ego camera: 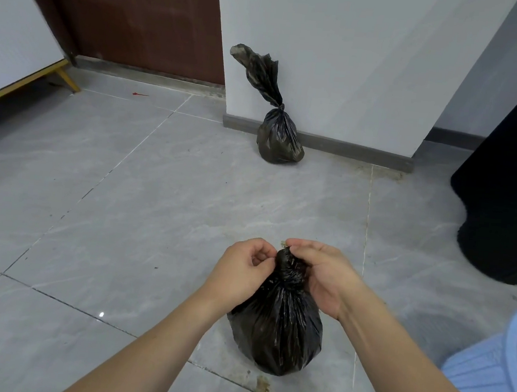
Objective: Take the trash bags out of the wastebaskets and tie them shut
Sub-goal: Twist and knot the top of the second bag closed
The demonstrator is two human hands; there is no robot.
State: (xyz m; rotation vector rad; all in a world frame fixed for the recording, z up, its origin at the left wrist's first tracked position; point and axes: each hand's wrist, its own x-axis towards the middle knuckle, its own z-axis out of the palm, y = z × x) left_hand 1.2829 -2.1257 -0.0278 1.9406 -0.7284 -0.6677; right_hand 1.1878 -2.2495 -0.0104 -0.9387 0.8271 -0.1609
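A full black trash bag (278,332) stands on the grey tiled floor right in front of me, its neck twisted into a knot at the top. My left hand (241,272) pinches the left side of that knot. My right hand (319,272) grips the knot's top and right side, fingertips curled over it. A second black trash bag (278,134), tied with a long loose tail sticking up, leans against the white wall farther back. A light blue wastebasket (500,371) shows at the lower right edge, partly cut off.
A tall black object (513,190) stands at the right. A brown door (142,14) is at the back left, and a white cabinet with gold legs (18,43) at the far left. A dark baseboard (336,143) runs along the wall.
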